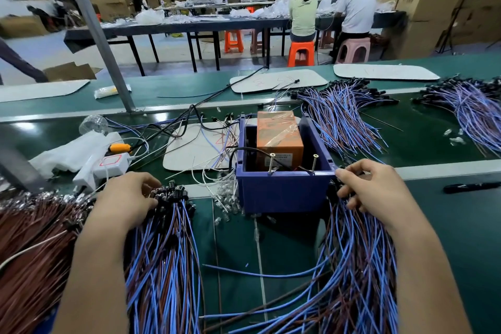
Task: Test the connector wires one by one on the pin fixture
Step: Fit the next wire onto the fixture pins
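Observation:
A blue plastic box, the pin fixture (284, 190), sits at the centre of the green bench with two upright screws (271, 163) on its near rim and an orange unit (279, 138) inside. My left hand (127, 198) rests curled over the black connector heads of a bundle of blue and brown wires (165, 252) left of the box. At the box's right corner my right hand (374, 187) pinches connector heads of a second wire bundle (355, 266).
Brown wires (32, 238) pile at the far left. More blue wire bundles (341, 116) lie behind the box and at the far right (471, 108). A white power strip (105, 165), small clear bulbs (225, 198) and a black marker (471, 187) lie around. Two people sit at a far table.

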{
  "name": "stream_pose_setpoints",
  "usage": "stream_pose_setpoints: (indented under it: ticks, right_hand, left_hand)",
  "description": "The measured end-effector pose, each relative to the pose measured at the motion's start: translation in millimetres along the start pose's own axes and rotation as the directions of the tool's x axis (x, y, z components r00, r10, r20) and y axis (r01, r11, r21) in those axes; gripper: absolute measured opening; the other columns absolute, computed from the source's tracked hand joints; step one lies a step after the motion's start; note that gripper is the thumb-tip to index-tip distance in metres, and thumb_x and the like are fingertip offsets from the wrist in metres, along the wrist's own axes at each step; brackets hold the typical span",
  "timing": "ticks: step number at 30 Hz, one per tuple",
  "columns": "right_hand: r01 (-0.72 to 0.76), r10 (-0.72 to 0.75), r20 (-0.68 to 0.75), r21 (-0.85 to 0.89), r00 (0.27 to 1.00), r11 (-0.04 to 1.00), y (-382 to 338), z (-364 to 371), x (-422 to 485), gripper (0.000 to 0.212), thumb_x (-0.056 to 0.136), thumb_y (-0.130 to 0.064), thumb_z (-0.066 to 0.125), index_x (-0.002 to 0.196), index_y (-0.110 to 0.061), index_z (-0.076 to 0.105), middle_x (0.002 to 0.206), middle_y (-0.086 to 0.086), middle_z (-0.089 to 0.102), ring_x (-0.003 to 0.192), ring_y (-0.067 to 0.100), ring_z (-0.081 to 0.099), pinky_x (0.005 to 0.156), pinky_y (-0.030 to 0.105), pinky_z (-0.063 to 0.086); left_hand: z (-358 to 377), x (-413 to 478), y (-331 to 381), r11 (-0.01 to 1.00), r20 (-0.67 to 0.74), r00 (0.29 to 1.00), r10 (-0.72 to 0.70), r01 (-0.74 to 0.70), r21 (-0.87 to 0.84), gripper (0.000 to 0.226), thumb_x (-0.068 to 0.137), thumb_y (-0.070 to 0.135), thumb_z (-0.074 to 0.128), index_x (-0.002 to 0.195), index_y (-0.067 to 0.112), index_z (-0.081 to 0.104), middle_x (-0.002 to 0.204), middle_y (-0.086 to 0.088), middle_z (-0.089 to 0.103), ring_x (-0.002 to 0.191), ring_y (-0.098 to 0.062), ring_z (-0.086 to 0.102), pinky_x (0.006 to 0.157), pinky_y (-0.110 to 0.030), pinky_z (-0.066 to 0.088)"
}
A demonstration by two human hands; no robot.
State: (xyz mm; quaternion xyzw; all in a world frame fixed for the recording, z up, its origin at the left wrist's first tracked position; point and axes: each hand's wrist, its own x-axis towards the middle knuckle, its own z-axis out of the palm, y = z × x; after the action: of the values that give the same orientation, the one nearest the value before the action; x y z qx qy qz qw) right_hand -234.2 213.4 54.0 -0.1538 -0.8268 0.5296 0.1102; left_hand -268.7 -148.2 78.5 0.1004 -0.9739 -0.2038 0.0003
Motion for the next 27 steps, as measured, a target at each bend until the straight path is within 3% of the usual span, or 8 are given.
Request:
stream_pose_setpoints:
  ticks: [4,9,14,18,22,25,27]
  right_hand:
    - [-0.010,0.010,0.010,0.011,1.000,1.000,-1,-2,-1,0.017,0.088,-0.029,0.066,0.082,-0.014,0.063,0.060,0.003,0.070,0.041,0.013,0.055,0.045,0.024,0.039]
    - [-0.013,0.013,0.014,-0.002,1.000,1.000,-2,-2,-2,0.017,0.089,-0.029,0.066,0.082,-0.015,0.063,0.060,0.002,0.070,0.042,0.013,0.055,0.047,0.027,0.040]
    - [-0.012,0.012,0.016,-0.005,1.000,1.000,-3,-3,-3,0.016,0.089,-0.030,0.065,0.082,-0.015,0.063,0.061,0.001,0.070,0.043,0.013,0.056,0.048,0.026,0.040]
    - [0.011,-0.011,0.009,0.002,1.000,1.000,-6,-4,-5,0.016,0.090,-0.031,0.065,0.082,-0.016,0.063,0.061,0.000,0.070,0.042,0.012,0.056,0.052,0.025,0.040]
    - [0.020,-0.022,0.022,0.087,1.000,0.996,-17,-3,-9,0.020,0.092,-0.025,0.062,0.081,-0.009,0.063,0.053,0.003,0.065,0.037,0.011,0.048,0.046,0.022,0.040]
    - [-0.047,-0.007,0.180,0.297,0.984,0.954,-35,6,-21,0.031,0.098,-0.029,0.050,0.082,-0.004,0.060,0.051,0.010,0.063,0.034,0.014,0.047,0.032,0.016,0.031]
    - [-0.163,0.003,0.378,0.392,0.926,0.905,-49,15,-31,0.043,0.098,-0.042,0.041,0.088,-0.004,0.061,0.061,0.019,0.067,0.038,0.020,0.054,0.035,0.020,0.038]
  left_hand:
    - [-7,-2,-5,0.996,-0.012,1.000,-0.013,0.012,-0.083,0.025,0.076,0.005,0.078,0.097,0.016,0.071,0.089,-0.005,0.069,0.089,-0.021,0.063,0.084,-0.031,0.047]
    - [-13,-3,-12,0.998,0.090,0.996,-0.025,0.030,-0.047,0.021,0.076,0.004,0.078,0.082,0.022,0.070,0.094,-0.008,0.071,0.094,-0.023,0.066,0.090,-0.039,0.052]
    - [-14,-6,-9,0.998,0.075,0.997,-0.014,0.018,-0.053,0.017,0.075,0.006,0.079,0.074,0.020,0.070,0.093,-0.010,0.071,0.090,-0.022,0.065,0.074,-0.029,0.049]
    - [-18,-11,-1,0.999,-0.061,0.997,0.046,-0.045,0.015,0.016,0.079,0.014,0.076,0.073,0.023,0.065,0.094,-0.010,0.068,0.089,-0.024,0.058,0.076,-0.031,0.041]
    - [-20,-20,18,0.982,-0.277,0.954,0.116,-0.153,-0.115,0.012,0.085,0.014,0.070,0.081,0.020,0.060,0.082,-0.006,0.068,0.081,-0.023,0.058,0.075,-0.030,0.038]
    - [-18,-34,41,0.915,-0.435,0.871,0.229,-0.345,-0.209,0.011,0.086,0.017,0.069,0.087,0.020,0.059,0.080,0.000,0.069,0.074,-0.019,0.063,0.074,-0.029,0.045]
    - [-15,-47,60,0.799,-0.500,0.809,0.309,-0.506,-0.326,0.012,0.085,0.016,0.070,0.089,0.021,0.059,0.079,0.009,0.070,0.067,-0.006,0.065,0.069,-0.020,0.052]
